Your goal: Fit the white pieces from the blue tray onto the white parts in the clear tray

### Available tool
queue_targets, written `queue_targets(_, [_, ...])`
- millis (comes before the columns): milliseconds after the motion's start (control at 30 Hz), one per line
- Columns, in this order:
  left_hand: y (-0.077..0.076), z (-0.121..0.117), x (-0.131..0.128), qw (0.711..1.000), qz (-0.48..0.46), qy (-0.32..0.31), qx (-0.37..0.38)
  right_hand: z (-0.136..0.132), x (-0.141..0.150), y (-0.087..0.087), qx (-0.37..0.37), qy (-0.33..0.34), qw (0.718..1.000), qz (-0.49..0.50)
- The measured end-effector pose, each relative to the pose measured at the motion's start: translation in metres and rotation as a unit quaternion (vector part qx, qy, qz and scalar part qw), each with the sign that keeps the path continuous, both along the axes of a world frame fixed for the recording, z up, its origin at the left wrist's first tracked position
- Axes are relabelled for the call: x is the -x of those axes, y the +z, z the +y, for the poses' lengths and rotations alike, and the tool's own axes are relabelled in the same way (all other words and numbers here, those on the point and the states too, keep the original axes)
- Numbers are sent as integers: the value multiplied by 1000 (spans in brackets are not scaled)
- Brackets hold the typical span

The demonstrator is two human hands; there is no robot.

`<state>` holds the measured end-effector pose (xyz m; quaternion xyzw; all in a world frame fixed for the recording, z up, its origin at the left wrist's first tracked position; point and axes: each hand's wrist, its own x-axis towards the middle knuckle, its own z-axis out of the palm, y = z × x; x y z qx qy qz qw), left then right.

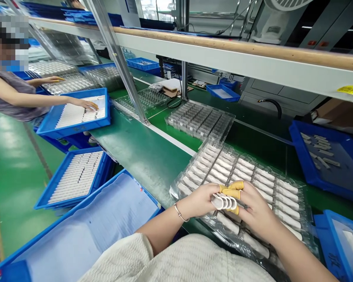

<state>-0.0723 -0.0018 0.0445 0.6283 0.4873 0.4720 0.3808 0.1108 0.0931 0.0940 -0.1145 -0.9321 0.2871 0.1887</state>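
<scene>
Several white plastic pieces (223, 202) with rounded, U-shaped ends sit side by side in a small stack. My left hand (202, 200) is closed on the stack from the left. Across from it, my right hand (257, 209) has its fingers closed around the other side of the stack. Yellow finger cots cover some fingertips. A thin dark object (241, 203) shows by the right thumb; its kind is not clear. Both hands are over a clear plastic blister tray (307, 196) with rows of white elongated parts (263, 188) in its pockets.
Stacked clear trays (200, 119) stand behind on the green bench (129, 150). A large blue bin (85, 223) with a pale liner is at left, blue bins (341, 156) at right. A co-worker's hand (84, 103) reaches into another bin. A metal post (120, 66) and shelf (238, 51) cross above.
</scene>
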Motion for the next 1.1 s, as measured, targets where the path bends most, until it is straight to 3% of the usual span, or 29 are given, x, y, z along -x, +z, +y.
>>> queue_targets(200, [0, -8, 11, 995, -42, 59, 72, -3, 19, -2, 42, -27, 999, -1])
queue_targets(433, [6, -17, 25, 988, 82, 123, 43, -4, 29, -4, 116, -100, 987, -58])
queue_targets(500, [6, -18, 25, 988, 44, 136, 54, -1, 27, -6, 165, -126, 976, -58])
queue_targets(600, [2, -16, 22, 979, -83, 169, 76, 9, 24, -11, 280, -148, 949, -7])
queue_targets(833, [3, -10, 12, 934, -293, 179, 99, 21, 20, -19, 489, -107, 863, 62])
queue_targets(967, [9, -8, 10, 918, -345, 156, 122, 19, 21, -25, 522, -117, 840, 85])
queue_targets(1100, [13, -7, 10, 934, -295, 177, 94, 20, 21, -29, 498, -114, 856, 79])
